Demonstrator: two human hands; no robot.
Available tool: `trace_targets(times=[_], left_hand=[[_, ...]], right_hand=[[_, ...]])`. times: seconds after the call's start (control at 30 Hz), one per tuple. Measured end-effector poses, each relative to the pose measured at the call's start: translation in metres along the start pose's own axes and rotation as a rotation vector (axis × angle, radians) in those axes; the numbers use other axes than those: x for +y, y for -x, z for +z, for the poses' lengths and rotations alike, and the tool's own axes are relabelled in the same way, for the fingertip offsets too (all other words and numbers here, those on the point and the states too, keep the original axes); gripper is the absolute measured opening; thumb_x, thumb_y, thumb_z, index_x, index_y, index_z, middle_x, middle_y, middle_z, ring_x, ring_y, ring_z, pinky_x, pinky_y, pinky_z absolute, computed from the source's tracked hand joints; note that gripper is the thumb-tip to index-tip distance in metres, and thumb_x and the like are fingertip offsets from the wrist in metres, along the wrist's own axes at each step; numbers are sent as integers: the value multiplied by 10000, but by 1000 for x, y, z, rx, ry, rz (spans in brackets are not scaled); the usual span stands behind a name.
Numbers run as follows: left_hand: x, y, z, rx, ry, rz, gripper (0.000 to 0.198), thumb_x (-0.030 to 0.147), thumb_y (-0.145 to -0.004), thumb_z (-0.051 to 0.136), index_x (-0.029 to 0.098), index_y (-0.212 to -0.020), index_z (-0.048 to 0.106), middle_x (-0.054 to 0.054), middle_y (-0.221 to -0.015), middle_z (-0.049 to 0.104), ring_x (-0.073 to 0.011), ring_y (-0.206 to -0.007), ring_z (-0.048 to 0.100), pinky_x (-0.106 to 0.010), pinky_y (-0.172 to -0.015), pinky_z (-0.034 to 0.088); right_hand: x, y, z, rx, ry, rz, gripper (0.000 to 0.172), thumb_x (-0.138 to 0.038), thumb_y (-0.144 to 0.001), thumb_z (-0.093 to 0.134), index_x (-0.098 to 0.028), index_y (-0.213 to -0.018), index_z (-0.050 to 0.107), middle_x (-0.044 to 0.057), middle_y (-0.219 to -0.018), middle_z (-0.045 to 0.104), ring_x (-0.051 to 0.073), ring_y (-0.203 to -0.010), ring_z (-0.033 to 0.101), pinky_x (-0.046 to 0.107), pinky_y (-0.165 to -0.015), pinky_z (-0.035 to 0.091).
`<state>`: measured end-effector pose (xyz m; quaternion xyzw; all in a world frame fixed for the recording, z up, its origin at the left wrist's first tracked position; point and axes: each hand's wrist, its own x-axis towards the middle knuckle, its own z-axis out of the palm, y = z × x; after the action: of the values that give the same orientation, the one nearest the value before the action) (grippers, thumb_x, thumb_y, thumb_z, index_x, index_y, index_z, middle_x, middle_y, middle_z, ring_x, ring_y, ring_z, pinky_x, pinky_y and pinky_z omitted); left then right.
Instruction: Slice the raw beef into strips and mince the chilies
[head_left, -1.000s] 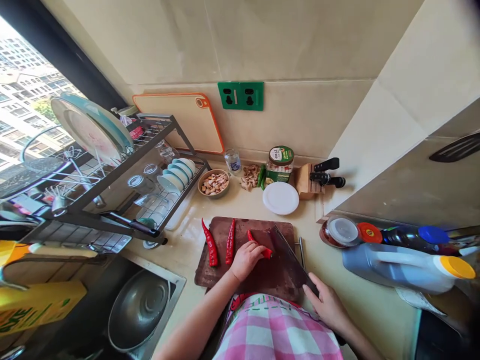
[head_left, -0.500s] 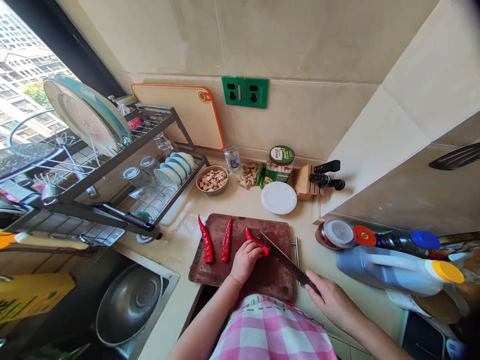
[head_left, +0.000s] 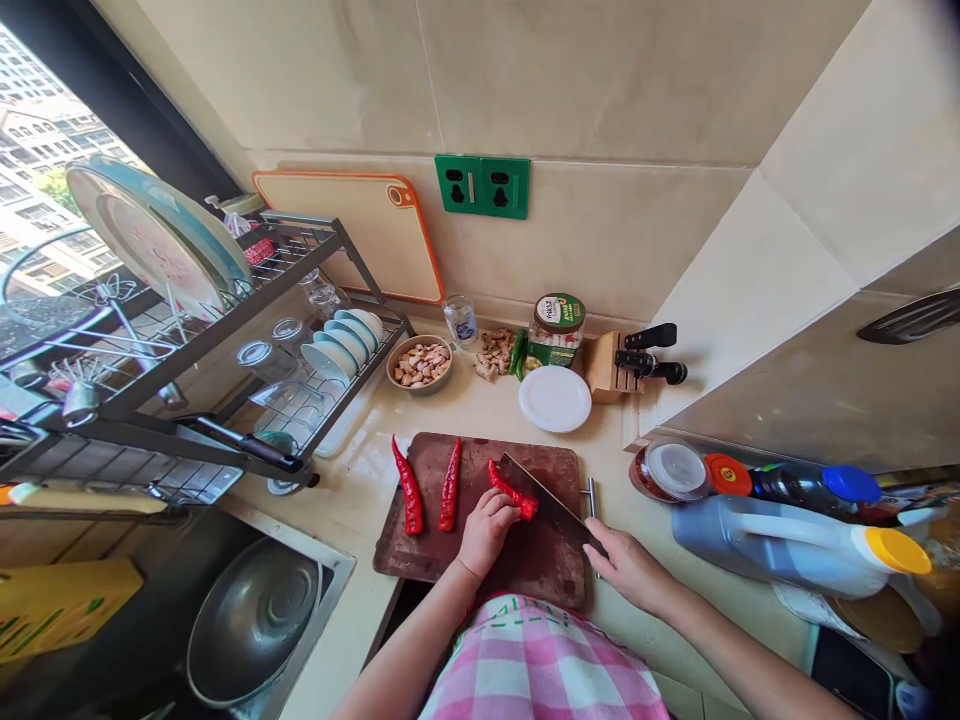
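Observation:
My left hand [head_left: 487, 527] is closed on a red chili pepper [head_left: 508, 485], holding it against the dark brown cutting board [head_left: 480, 460]. A long-bladed kitchen knife [head_left: 551, 505] is gripped by its handle in my right hand [head_left: 628, 565]. The blade slants up and left across the board, right beside the held chili; whether its edge touches the chili I cannot tell. To the left on the board lie two whole red chilies, a curved one [head_left: 409, 490] and a straighter one [head_left: 449, 490].
Behind the board stand a bowl of garlic [head_left: 421, 364], ginger [head_left: 493, 355], green chilies [head_left: 518, 352], a white plate [head_left: 555, 399] and a knife block [head_left: 606, 365]. A dish rack [head_left: 217, 360] and sink with a metal pan [head_left: 255, 620] are left; bottles [head_left: 765, 535] line the right.
My right hand has moved up and left with the knife, bringing the blade further along the chili. My left hand keeps its hold. The whole view has shifted slightly.

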<state>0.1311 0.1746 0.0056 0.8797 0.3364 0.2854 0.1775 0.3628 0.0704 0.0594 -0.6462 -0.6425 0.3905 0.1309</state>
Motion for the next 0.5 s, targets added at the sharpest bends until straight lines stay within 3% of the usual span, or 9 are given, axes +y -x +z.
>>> trace_targets(times=[0.33,0.5], left_hand=[[-1,6,2,-4,20,-34,158,224,-849,493,228,-818,647,-15,-829,621,-149,-901,534,-315,-813,489],[-2,15,3,22,23,-75,169,216,-854,482,220,-807,645,-18,-833,630,-154,-916,547,-319,-821,492]], right_hand=[[-17,-31,7,-4,-35,-46,102,-275,-844,341,-215,-785,397,-57,-605,440,101,-550,410,217,-532,282],[-36,-30,3,-41,84,-60,110,-248,-853,327,-210,-830,427,-14,-707,528,123,-636,489,228,-584,326]])
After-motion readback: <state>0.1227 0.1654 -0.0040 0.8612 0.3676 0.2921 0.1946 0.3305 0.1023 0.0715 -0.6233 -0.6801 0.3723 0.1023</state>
